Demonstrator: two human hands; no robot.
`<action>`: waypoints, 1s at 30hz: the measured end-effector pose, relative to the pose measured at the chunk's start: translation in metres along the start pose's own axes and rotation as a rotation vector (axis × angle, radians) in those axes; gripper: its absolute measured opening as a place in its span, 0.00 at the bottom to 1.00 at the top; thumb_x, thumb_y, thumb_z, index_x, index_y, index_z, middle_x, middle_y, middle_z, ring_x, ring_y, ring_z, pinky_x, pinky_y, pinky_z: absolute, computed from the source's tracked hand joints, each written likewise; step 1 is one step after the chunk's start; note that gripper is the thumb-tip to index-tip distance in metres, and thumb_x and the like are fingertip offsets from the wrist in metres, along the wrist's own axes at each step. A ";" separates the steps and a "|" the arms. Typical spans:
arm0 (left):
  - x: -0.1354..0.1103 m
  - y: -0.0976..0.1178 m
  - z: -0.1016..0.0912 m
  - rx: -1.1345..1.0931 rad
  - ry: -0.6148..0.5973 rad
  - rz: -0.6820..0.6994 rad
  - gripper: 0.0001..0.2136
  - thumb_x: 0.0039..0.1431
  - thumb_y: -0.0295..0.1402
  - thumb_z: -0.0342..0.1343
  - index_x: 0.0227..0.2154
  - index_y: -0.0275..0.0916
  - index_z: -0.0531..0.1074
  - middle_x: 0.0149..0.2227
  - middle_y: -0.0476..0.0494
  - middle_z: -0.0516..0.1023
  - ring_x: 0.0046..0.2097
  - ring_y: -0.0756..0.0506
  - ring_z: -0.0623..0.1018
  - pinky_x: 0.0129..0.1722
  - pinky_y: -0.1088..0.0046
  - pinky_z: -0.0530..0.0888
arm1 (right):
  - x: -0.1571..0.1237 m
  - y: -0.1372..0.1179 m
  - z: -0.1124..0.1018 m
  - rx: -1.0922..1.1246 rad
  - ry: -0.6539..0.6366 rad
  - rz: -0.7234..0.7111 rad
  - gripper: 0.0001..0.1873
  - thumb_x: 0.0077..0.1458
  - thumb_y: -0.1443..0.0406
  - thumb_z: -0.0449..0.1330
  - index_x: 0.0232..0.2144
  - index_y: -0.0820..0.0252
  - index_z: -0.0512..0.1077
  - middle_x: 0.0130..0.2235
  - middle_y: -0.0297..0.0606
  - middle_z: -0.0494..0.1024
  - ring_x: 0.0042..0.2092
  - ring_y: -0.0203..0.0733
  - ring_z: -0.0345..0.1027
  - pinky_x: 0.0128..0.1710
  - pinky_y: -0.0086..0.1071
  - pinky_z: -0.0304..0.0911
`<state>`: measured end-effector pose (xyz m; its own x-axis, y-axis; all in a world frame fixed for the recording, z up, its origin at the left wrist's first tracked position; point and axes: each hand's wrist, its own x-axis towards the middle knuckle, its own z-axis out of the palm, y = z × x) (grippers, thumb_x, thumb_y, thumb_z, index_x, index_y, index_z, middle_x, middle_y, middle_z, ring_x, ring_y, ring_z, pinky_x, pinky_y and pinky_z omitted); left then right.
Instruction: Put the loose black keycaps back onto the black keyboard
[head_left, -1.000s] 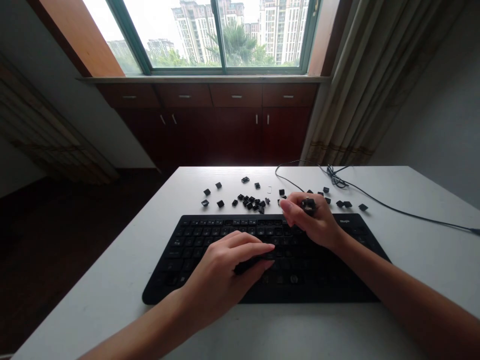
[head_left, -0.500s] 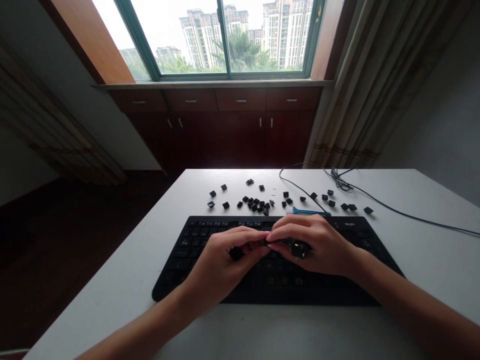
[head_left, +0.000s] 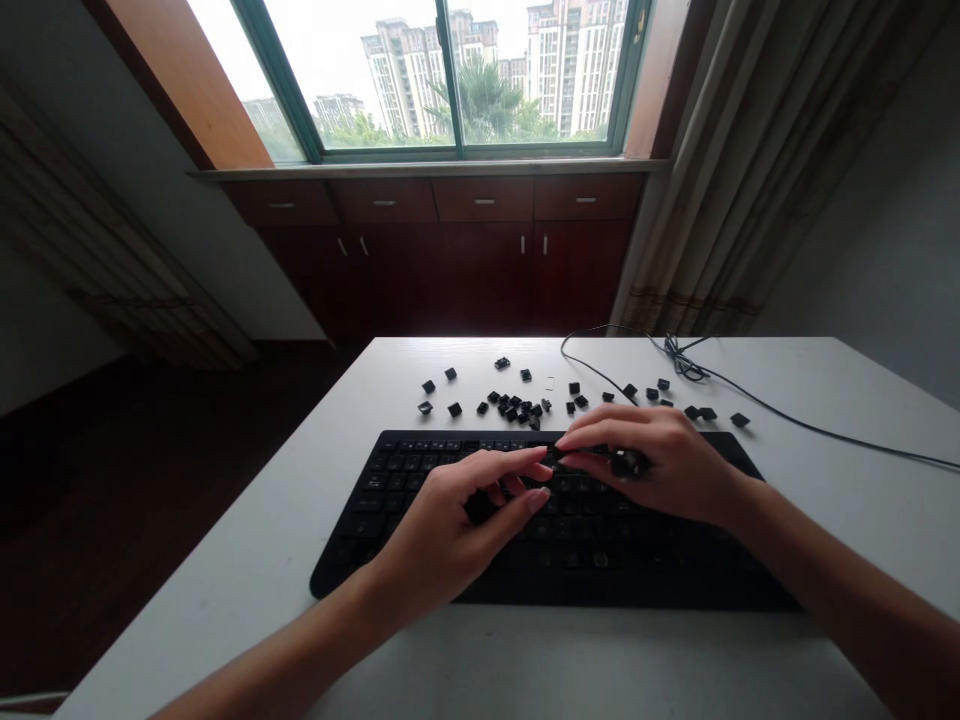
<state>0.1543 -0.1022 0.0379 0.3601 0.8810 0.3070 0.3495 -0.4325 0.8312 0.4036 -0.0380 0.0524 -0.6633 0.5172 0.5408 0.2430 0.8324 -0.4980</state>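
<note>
Left hand [head_left: 442, 530] (right [head_left: 664, 465] close) over keyboard edge [head_left: 600, 605]

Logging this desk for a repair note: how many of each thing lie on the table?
Keyboard: 1
Cable: 1
Loose keycaps: about 28 (clumped, so approximate)
Small pale piece: 1
Total: about 31

L hand [head_left: 439, 525], R hand [head_left: 664, 465] close, curled

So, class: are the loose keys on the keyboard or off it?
Off: the keys lie scattered on the table beyond the keyboard.
</note>
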 end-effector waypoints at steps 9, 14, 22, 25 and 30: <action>-0.004 0.002 0.006 0.183 -0.057 0.182 0.11 0.64 0.25 0.56 0.46 0.41 0.77 0.45 0.42 0.78 0.44 0.48 0.79 0.44 0.71 0.78 | -0.011 0.030 -0.033 -0.104 -0.173 0.254 0.09 0.59 0.62 0.64 0.42 0.53 0.82 0.41 0.39 0.83 0.39 0.44 0.78 0.41 0.35 0.72; -0.005 0.003 0.006 0.230 -0.090 0.208 0.09 0.64 0.25 0.56 0.44 0.40 0.77 0.44 0.42 0.78 0.44 0.47 0.78 0.45 0.70 0.78 | -0.011 0.028 -0.030 -0.102 -0.257 0.300 0.10 0.60 0.59 0.63 0.40 0.55 0.81 0.42 0.41 0.82 0.37 0.42 0.76 0.39 0.35 0.71; -0.003 0.003 0.007 0.252 -0.101 0.223 0.09 0.64 0.25 0.55 0.43 0.40 0.77 0.44 0.42 0.78 0.44 0.47 0.77 0.46 0.69 0.77 | -0.012 0.028 -0.032 -0.110 -0.270 0.325 0.11 0.60 0.59 0.63 0.42 0.55 0.81 0.42 0.40 0.81 0.37 0.43 0.77 0.39 0.35 0.71; -0.004 0.004 0.007 0.253 -0.101 0.227 0.09 0.64 0.25 0.55 0.43 0.40 0.77 0.44 0.42 0.78 0.44 0.47 0.77 0.45 0.69 0.77 | -0.012 0.029 -0.031 -0.053 -0.253 0.361 0.11 0.60 0.59 0.64 0.41 0.56 0.81 0.42 0.41 0.82 0.38 0.43 0.77 0.39 0.36 0.71; -0.005 0.003 0.007 0.257 -0.101 0.232 0.08 0.65 0.26 0.55 0.43 0.40 0.77 0.44 0.43 0.78 0.44 0.48 0.77 0.45 0.70 0.77 | -0.010 0.027 -0.030 -0.060 -0.292 0.408 0.13 0.60 0.57 0.63 0.42 0.56 0.81 0.43 0.42 0.81 0.38 0.44 0.76 0.39 0.36 0.71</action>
<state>0.1595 -0.1092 0.0358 0.5341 0.7361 0.4158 0.4498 -0.6638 0.5975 0.4383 -0.0143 0.0538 -0.6743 0.7325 0.0938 0.5584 0.5889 -0.5843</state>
